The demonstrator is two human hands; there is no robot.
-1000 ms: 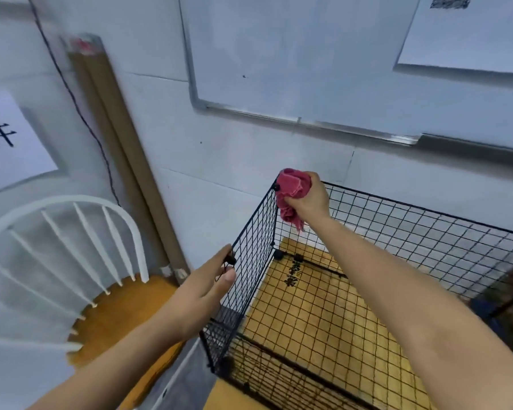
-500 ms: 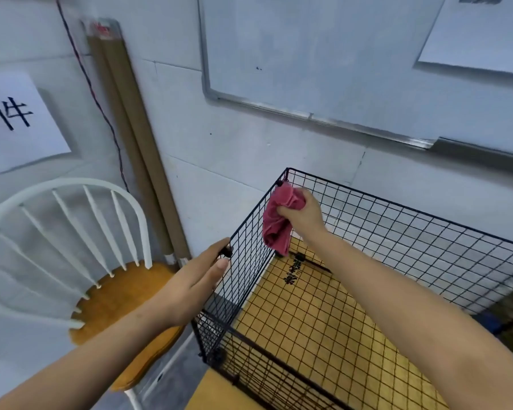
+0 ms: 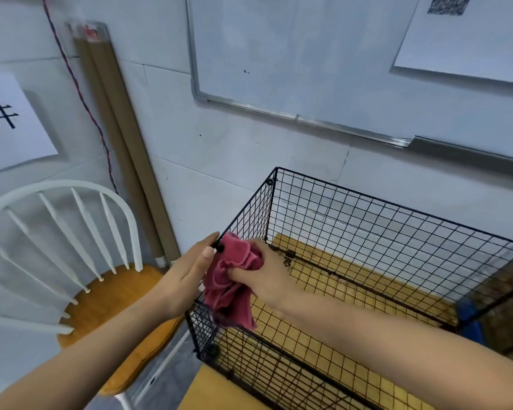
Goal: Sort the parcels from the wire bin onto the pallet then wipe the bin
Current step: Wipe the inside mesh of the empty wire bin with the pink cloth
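Down at the near end of the wire bin's (image 3: 397,206) left wall, the right hand (image 3: 268,278) now has the pink cloth (image 3: 230,287) bunched in its curled fingers and thumb. A second ago that cloth was up at the far corner of the same wall. It has been dragged along the top rim towards the person, so this edge looks about wiped, and I'd judge the other walls are still to do. No parcels show inside the mesh, so the sorting part seems done.

The left hand (image 3: 187,270) has stayed on the outside of that wall, fingers straight and flat against the wire, bracing it and holding nothing. The cloth sits between the two hands, with its top by the left fingertips and its tail hanging below the right hand. Whether it hangs inside the mesh or over the rim I can't quite tell. A white chair (image 3: 71,232) stands just beyond the left hand.
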